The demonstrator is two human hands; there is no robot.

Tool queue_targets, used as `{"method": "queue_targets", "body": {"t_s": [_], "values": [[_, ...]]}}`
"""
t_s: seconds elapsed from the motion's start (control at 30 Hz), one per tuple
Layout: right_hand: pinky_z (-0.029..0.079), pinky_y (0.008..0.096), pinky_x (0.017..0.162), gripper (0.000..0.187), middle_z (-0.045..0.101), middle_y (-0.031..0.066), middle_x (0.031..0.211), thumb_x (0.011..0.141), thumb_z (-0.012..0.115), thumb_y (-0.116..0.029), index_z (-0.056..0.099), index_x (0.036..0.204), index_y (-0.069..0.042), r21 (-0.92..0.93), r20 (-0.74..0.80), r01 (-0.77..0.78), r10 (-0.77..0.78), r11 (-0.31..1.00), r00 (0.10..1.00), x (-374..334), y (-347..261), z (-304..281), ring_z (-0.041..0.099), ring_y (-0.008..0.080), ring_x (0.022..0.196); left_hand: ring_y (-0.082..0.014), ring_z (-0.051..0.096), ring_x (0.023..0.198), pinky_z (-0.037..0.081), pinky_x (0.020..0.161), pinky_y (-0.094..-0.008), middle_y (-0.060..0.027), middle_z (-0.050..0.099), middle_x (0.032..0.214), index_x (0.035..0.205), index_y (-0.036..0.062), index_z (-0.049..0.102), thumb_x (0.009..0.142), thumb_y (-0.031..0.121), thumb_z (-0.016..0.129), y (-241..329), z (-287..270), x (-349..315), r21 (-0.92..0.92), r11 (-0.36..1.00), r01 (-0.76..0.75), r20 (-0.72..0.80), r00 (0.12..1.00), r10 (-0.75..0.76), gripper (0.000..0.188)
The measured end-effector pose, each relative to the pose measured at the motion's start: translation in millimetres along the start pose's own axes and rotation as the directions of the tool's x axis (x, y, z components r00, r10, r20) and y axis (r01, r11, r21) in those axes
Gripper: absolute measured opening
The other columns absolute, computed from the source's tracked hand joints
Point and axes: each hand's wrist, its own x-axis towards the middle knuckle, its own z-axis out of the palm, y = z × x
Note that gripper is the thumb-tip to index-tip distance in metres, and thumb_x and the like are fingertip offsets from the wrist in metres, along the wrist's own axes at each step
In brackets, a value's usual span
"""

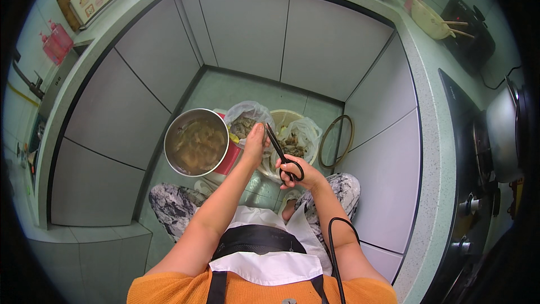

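1. Turning its back upward, the left hand is hiding whatever lies inside its fingers, beside the scissors.
2. At nine o'clock, cloudy liquid is blurring the pieces in the steel pot.
3. Toward eight o'clock, that pot is partly covering a red object.
4. At three o'clock, the dark rim is cutting off a silvery vessel.
5. At six o'clock, the lower edge is cropping the orange garment.

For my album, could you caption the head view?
Right hand holding slender black scissors beside the left hand, a round silver metal bowl at left.
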Motion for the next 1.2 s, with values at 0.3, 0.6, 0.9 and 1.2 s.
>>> {"method": "queue_targets", "body": {"t_s": [0.3,0.6,0.9,1.2], "values": [[0.052,0.0285,0.051,0.02,0.05,0.0008,0.055,0.082,0.055,-0.021,0.049,0.095,-0.007,-0.012,-0.04,0.056,-0.057,0.998,0.998,2.5,2.8,3.9,0.044,0.0079,0.039,-0.0057,0.038,0.056,0.029,0.051,-0.0202,0.0037,0.043,0.065,0.088,0.0119,0.048,0.095,0.031,0.041,-5.9,6.2,0.4,-0.03,0.999,-0.039,0.017,0.999,0.039,0.022],[0.048,0.0232,0.042,0.018,0.044,-0.0015,0.05,0.08,0.057,-0.021,0.05,0.089,-0.007,0.003,-0.078,0.108,-0.108,0.994,0.991,0.8,-0.3,5.2,0.037,0.0056,0.032,-0.0066,0.038,0.058,0.03,0.054,-0.0218,0.0043,0.042,0.069,0.087,0.0131,0.046,0.095,0.029,0.041,1.7,7.5,0.7,-0.018,0.999,-0.044,0.052,0.998,0.045,0.019],[0.045,0.0218,0.04,0.016,0.042,-0.003,0.048,0.08,0.058,-0.021,0.049,0.087,-0.008,-0.044,-0.083,0.122,-0.125,0.992,0.989,2.7,0.8,4.8,0.034,0.0051,0.031,-0.0074,0.037,0.057,0.029,0.053,-0.0219,0.0035,0.041,0.066,0.091,0.0115,0.048,0.095,0.028,0.041,1.5,4.2,1.5,-0.004,0.998,-0.065,0.042,0.997,0.065,0.019],[0.049,0.0253,0.048,0.019,0.046,-0.0017,0.053,0.08,0.058,-0.02,0.049,0.091,-0.007,-0.094,-0.07,0.087,-0.093,0.992,0.993,3.8,2.3,5.4,0.04,0.0071,0.037,-0.0065,0.033,0.053,0.025,0.049,-0.0215,0.0038,0.038,0.059,0.092,0.0103,0.05,0.095,0.03,0.039,6.7,4.6,-1.6,0.044,0.997,-0.059,0.023,0.998,0.058,0.023]]}}
